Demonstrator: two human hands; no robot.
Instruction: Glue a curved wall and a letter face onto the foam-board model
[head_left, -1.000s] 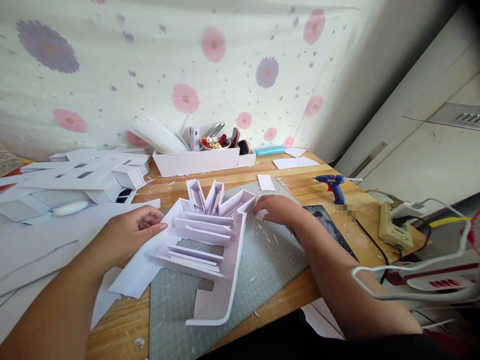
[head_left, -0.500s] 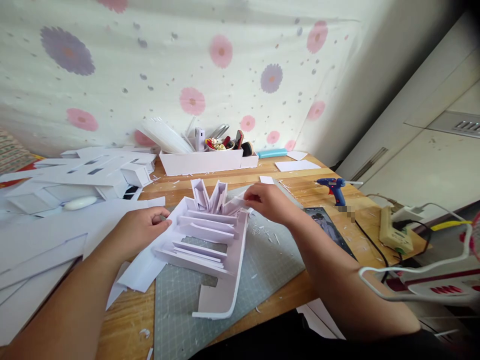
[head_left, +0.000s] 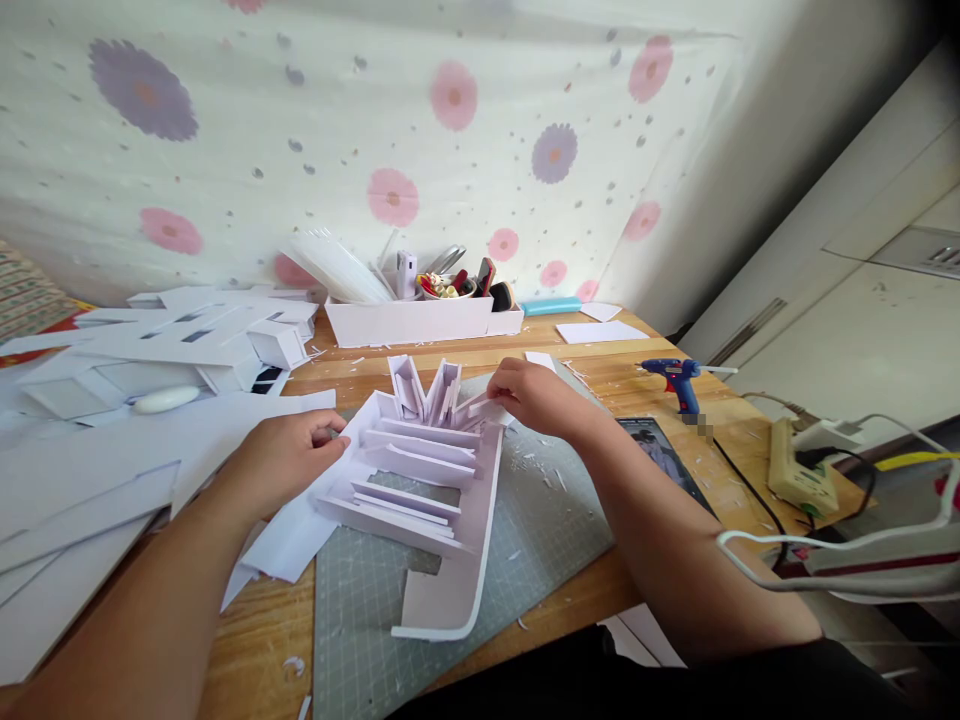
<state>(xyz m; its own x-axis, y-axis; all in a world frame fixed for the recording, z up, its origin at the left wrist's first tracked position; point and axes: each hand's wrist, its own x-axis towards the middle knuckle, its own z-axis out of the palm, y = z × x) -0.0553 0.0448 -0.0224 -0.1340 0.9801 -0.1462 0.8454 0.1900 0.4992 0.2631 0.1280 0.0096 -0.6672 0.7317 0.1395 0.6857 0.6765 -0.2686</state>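
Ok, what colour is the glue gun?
Blue, with a red trigger; the head view shows it.

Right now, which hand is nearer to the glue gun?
The right hand: at the far right corner of the model, left of the gun. The left hand is across the model.

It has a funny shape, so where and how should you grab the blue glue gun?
I'd take the blue glue gun by its handle, coming from the near side and avoiding the red trigger. The handle sticks out toward the person, while the nozzle points left and might be hot.
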